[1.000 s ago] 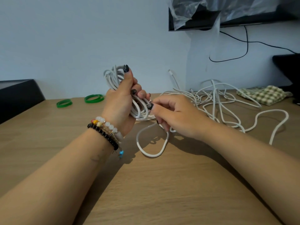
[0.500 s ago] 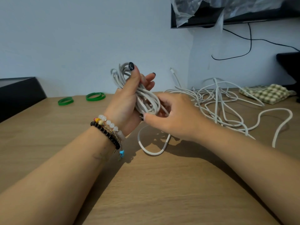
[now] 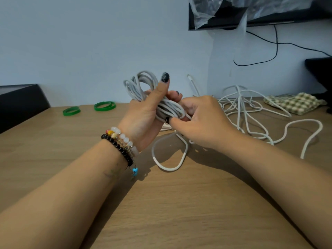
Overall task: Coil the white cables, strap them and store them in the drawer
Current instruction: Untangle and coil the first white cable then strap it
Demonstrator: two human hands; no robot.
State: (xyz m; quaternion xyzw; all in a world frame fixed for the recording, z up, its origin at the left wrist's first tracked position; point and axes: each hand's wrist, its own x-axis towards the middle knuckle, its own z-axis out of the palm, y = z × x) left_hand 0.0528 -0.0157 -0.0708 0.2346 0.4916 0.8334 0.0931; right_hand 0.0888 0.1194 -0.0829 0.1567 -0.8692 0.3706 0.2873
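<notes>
My left hand point(image 3: 143, 115) holds a coiled bundle of white cable point(image 3: 140, 85) upright above the table, thumb pressed along its front. My right hand point(image 3: 201, 121) pinches the cable's strand at the lower right of the coil. A loose loop of the same cable point(image 3: 170, 155) droops onto the wooden table point(image 3: 179, 212) below both hands. More white cables point(image 3: 248, 108) lie tangled on the table to the right. Two green straps point(image 3: 71, 111) point(image 3: 105, 106) lie flat at the back left.
A black box point(image 3: 19, 103) stands at the left edge. A checked cloth point(image 3: 294, 103) lies at the back right beside a dark object point(image 3: 321, 72). A plastic-wrapped black screen point(image 3: 251, 11) hangs on the wall with a black wire point(image 3: 274, 49) below it.
My right hand moved from beside the coil to its lower right and now pinches a strand there. My left-hand fingers opened briefly, then closed round the bundle again.
</notes>
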